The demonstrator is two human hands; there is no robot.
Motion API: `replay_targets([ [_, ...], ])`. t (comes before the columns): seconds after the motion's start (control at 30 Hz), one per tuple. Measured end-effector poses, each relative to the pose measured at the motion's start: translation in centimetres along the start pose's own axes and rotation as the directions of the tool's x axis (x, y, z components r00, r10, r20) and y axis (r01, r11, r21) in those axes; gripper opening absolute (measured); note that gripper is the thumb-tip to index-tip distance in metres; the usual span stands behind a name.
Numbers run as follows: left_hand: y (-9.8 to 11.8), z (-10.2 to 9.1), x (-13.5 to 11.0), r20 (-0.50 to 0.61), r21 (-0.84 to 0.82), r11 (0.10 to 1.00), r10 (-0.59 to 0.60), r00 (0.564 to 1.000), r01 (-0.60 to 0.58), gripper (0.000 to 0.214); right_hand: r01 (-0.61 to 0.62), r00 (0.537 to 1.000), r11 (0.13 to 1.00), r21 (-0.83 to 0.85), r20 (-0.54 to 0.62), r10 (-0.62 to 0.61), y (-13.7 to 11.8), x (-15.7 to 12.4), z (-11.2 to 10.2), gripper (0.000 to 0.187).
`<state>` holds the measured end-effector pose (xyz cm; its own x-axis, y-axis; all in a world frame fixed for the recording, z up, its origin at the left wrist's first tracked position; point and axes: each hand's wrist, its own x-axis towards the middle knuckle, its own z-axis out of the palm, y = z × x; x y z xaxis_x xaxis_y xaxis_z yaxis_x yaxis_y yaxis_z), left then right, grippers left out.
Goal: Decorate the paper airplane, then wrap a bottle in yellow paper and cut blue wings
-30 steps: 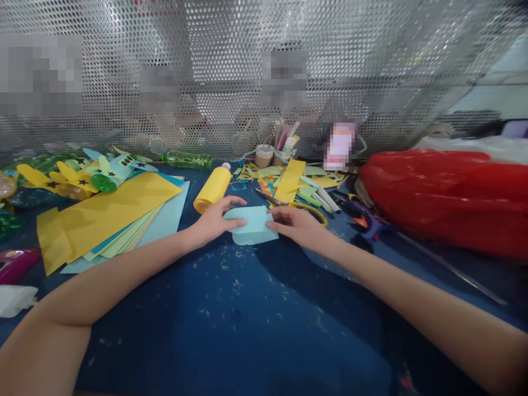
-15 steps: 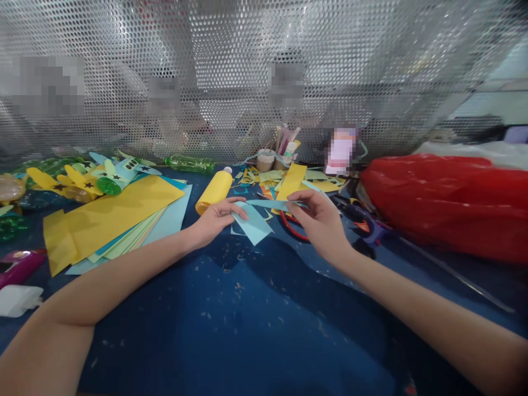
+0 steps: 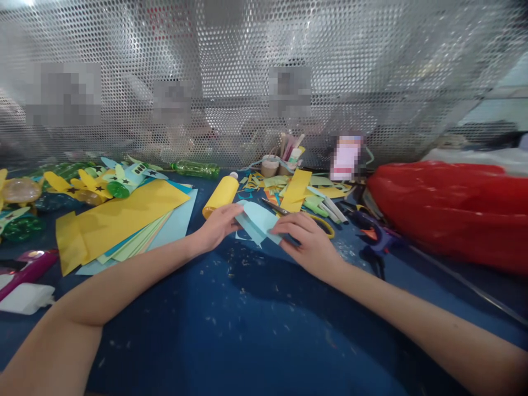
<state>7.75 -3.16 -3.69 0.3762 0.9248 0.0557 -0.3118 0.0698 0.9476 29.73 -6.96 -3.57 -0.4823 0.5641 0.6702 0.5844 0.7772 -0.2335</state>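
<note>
Between my hands is a piece of light blue paper (image 3: 260, 215), raised a little over the blue table and bent so that two layers show. My left hand (image 3: 220, 224) pinches its left edge. The fingers of my right hand (image 3: 307, 242) close on its right edge, and the fingertips are partly hidden. Just behind my left hand lies a yellow bottle (image 3: 221, 193) on its side. Scissors with a yellow handle (image 3: 325, 224) rest right behind my right hand. A thin light blue paper offcut (image 3: 244, 236) lies beneath the held piece.
Yellow, blue and green paper sheets (image 3: 124, 220) are stacked at left, near plastic-bottle crafts with paper wings (image 3: 134, 175). Paper scraps (image 3: 295, 190) and cups of sticks (image 3: 270, 166) stand behind. A red plastic bag (image 3: 449, 209) fills the right side. A perforated metal screen (image 3: 239, 110) closes the back.
My right hand has moved down and in, from holding a strip out to the side to gripping the paper's right edge. The paper now curves between both hands.
</note>
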Motion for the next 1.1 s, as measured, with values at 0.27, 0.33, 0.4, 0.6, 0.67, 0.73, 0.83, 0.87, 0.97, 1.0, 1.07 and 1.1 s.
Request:
replay_targets([
  [0.27,-1.0,-0.7,0.1,-0.029,0.343,0.936,0.092,0.995,-0.077,0.032,0.074,0.996,0.959,-0.275,0.059,-0.060,0.6,-0.4,0.5,0.018],
  [0.33,-1.0,-0.9,0.0,-0.011,0.428,0.898,0.119,0.993,-0.103,0.031,0.035,0.998,0.955,-0.295,0.065,-0.016,0.8,-0.4,0.5,0.015],
  [0.4,-0.9,-0.9,-0.1,0.006,0.473,0.873,0.132,0.991,-0.119,0.030,-0.049,0.998,0.965,-0.259,0.030,0.059,0.8,-0.2,0.5,0.011],
  [0.6,-0.9,-0.6,-0.4,0.055,0.570,0.806,0.155,0.986,-0.159,0.020,-0.518,0.835,0.799,0.306,-0.022,0.550,1.2,0.7,0.2,0.012],
  [0.67,-1.1,-0.6,-0.3,0.065,0.487,0.862,0.126,0.990,-0.141,0.033,-0.603,0.738,0.592,0.534,0.094,0.668,1.2,0.8,0.4,0.020],
  [0.73,-1.3,-0.5,-0.3,0.073,0.374,0.921,0.090,0.993,-0.111,0.053,-0.646,0.662,0.370,0.668,0.248,0.707,1.0,0.8,0.6,0.029],
  [0.83,-1.5,-0.5,-0.2,0.065,0.303,0.948,0.075,0.995,-0.091,0.070,-0.682,0.600,0.180,0.709,0.402,0.692,0.5,0.7,0.9,0.035],
  [0.87,-1.5,-0.5,-0.2,0.061,0.306,0.947,0.080,0.995,-0.095,0.070,-0.694,0.585,0.154,0.703,0.425,0.691,0.3,0.7,1.0,0.035],
  [0.97,-1.4,-0.6,0.0,0.040,0.335,0.938,0.081,0.996,-0.090,0.066,-0.728,0.548,0.125,0.674,0.463,0.697,0.1,0.6,1.1,0.034],
  [1.0,-1.4,-0.6,0.0,0.034,0.339,0.937,0.075,0.997,-0.082,0.065,-0.740,0.542,0.128,0.660,0.473,0.695,0.1,0.6,1.2,0.034],
  [1.07,-1.2,-0.6,0.0,0.032,0.332,0.940,0.068,0.997,-0.074,0.063,-0.758,0.544,0.152,0.634,0.486,0.684,0.2,0.5,1.2,0.033],
  [1.1,-1.1,-0.5,-0.1,0.028,0.325,0.943,0.070,0.997,-0.075,0.061,-0.763,0.551,0.171,0.623,0.489,0.676,0.3,0.4,1.3,0.033],
])
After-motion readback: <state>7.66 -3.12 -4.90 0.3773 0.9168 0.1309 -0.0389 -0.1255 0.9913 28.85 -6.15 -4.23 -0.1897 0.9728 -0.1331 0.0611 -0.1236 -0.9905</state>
